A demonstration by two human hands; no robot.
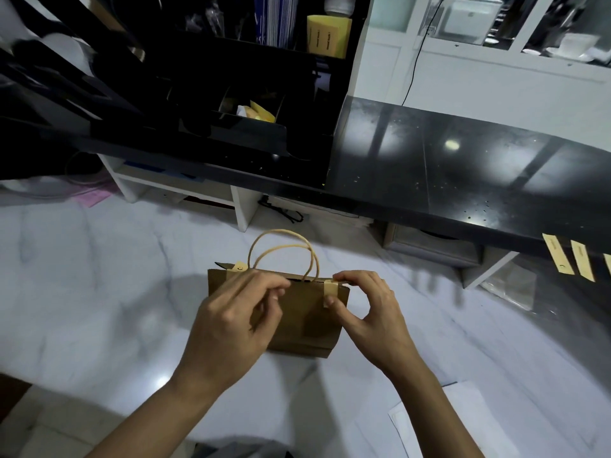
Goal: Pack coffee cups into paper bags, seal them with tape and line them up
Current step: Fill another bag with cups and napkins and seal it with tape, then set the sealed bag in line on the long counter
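A small brown paper bag (pixel 304 322) with twine handles (pixel 284 252) stands upright on the white marble counter (pixel 99 292). A strip of tan tape (pixel 330 287) is folded over the bag's top edge at its right end, and another tape strip (pixel 238 267) sits at the left end. My right hand (pixel 367 312) pinches the right tape strip between thumb and fingers. My left hand (pixel 231 322) grips the bag's top edge near the middle with curled fingers. No coffee cup is visible; the bag's inside is hidden.
A raised black countertop (pixel 463 180) runs behind, with several tan tape strips (pixel 558 257) hanging from its front edge at the right. A black organiser (pixel 231 104) stands on it at the left. White paper sheets (pixel 446 421) lie near my right forearm.
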